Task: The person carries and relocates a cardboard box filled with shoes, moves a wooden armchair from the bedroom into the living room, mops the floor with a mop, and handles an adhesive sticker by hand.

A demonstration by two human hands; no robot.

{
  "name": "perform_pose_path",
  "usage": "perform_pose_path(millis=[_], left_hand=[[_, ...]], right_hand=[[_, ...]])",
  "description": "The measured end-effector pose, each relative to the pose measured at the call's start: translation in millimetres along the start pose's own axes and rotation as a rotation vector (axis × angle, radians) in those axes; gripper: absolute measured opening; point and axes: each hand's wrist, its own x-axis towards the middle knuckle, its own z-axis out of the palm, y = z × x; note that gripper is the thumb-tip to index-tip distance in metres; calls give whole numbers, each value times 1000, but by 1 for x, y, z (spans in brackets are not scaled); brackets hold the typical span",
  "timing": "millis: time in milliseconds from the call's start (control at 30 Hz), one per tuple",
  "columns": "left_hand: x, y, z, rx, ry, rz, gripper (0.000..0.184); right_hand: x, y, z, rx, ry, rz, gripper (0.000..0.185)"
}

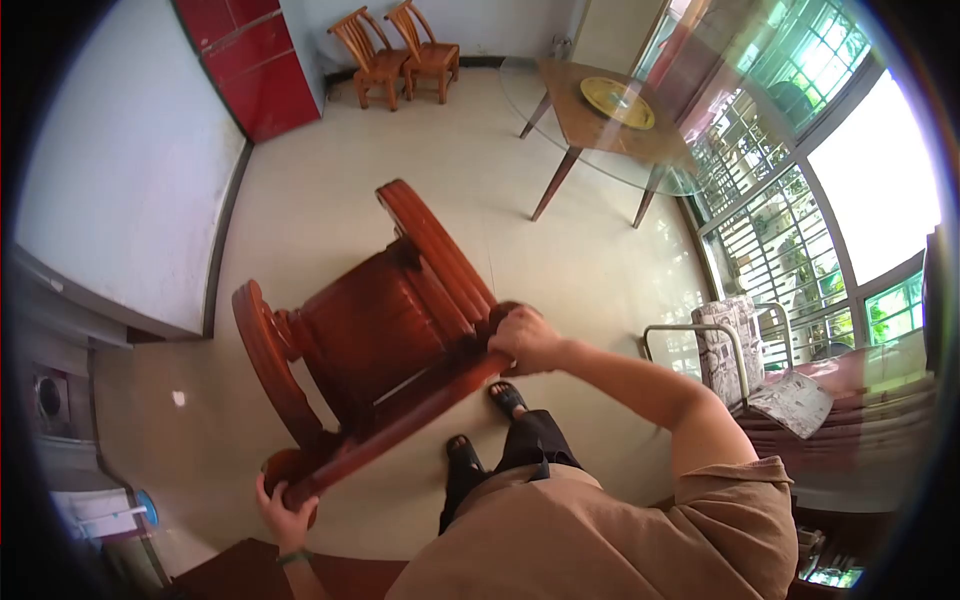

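A heavy reddish-brown wooden armchair (375,325) hangs tilted in front of my body, its broad curved side pieces pointing away from me. My left hand (285,515) grips the rounded end of its frame at the lower left, with fingers and thumb around the wood. At the opposite end, my right hand (527,340) is wrapped over another rounded corner, and that arm is stretched out. Part of the right hand's grip is hidden by the wood. Whether any part of the chair touches the floor I cannot tell.
Two small wooden chairs (405,62) stand by the far wall. A glass-topped table (580,110) is at the back right, near barred windows. A metal-framed folding chair (740,345) sits to my right. On the left are a pale wall (130,150) and a red cabinet (270,85).
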Motion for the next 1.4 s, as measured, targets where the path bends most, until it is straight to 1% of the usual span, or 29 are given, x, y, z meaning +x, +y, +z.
perform_pose_path(millis=[67, 133, 167, 233, 267, 333, 367, 433, 467, 500, 567, 600, 633, 700, 733, 767, 833, 867, 900, 933, 967, 1033, 1100, 1133, 1167, 1233, 1300, 1367, 1400], left_hand=[[2, 11, -8, 3, -6, 19, 64], [6, 26, -13, 215, 70, 176, 58], [12, 33, -13, 213, 68, 193, 58], [23, 47, -5, 80, 109, 407, 52], [25, 52, -1, 79, 112, 402, 52], [27, 51, 9, -44, -14, 228, 49], [26, 49, 13, -19, 120, 346, 49], [26, 49, 5, -9, 92, 328, 50], [30, 35, 5, 42, 54, 382, 51], [31, 26, -3, 45, 65, 385, 51], [31, 17, -6, 53, -18, 415, 52], [27, 18, -12, 62, -82, 387, 51], [25, 14, -12, 62, -90, 389, 51], [21, 3, -15, 112, -137, 468, 48], [18, 3, -18, 61, -235, 415, 43], [16, 6, -25, 59, -226, 418, 43], [11, 9, -38, 321, -360, 420, 41], [10, 1, -38, 323, -349, 426, 41], [5, -13, -46, 405, -370, 441, 41], [9, -12, -48, 490, -394, 460, 41], [9, -12, -49, 496, -392, 471, 41], [3, 4, -56, 357, -468, 367, 44], [6, -35, -42, 386, -398, 455, 48], [1, -15, -52, 345, -410, 432, 52], [4, -10, -47, 326, -408, 434, 52], [-4, -8, -46, 190, -328, 489, 53], [-3, -10, -47, 168, -276, 551, 49], [-5, -19, -47, 107, -311, 491, 47], [-4, -17, -45, 88, -267, 497, 44]], right_hand=[[-1, 0, 1, 30, -63, 76, 35], [-7, -6, 0, 18, -91, 148, 36], [-8, -8, 4, 17, -102, 211, 36], [-9, -9, 4, 8, -114, 272, 36], [-9, -10, 4, 13, -94, 301, 32], [-7, -14, 5, 31, -109, 394, 30], [-6, -18, 6, 37, -106, 380, 30], [-8, -28, 9, -17, -50, 477, 29], [-12, -29, 17, -62, -36, 473, 26], [-16, -38, 18, -66, -26, 469, 26], [-38, -59, 32, -94, 20, 461, 22], [-55, -74, 35, -112, 43, 450, 24], [-72, -91, 35, -131, 66, 435, 26], [-104, -126, 40, -120, 64, 452, 31], [-118, -144, 37, -115, -41, 440, 29], [-131, -160, 39, -117, -143, 425, 28], [-155, -188, 50, -139, -142, 309, 18], [-163, -202, 47, -72, -171, 280, 19], [-165, -220, 38, -15, -244, 258, 21], [-167, -226, 38, 53, -281, 242, 25], [-169, -230, 40, 117, -330, 230, 30], [-170, -234, 45, 163, -274, 237, 36], [-174, -237, 47, 156, -197, 298, 39], [-179, -244, 47, 161, -179, 340, 39], [-187, -246, 53, 191, -74, 334, 37], [-191, -247, 49, 175, -6, 342, 33], [-189, -247, 55, 147, -7, 345, 34], [-188, -243, 55, 112, 0, 354, 35], [-189, -239, 54, 121, -73, 291, 36]])
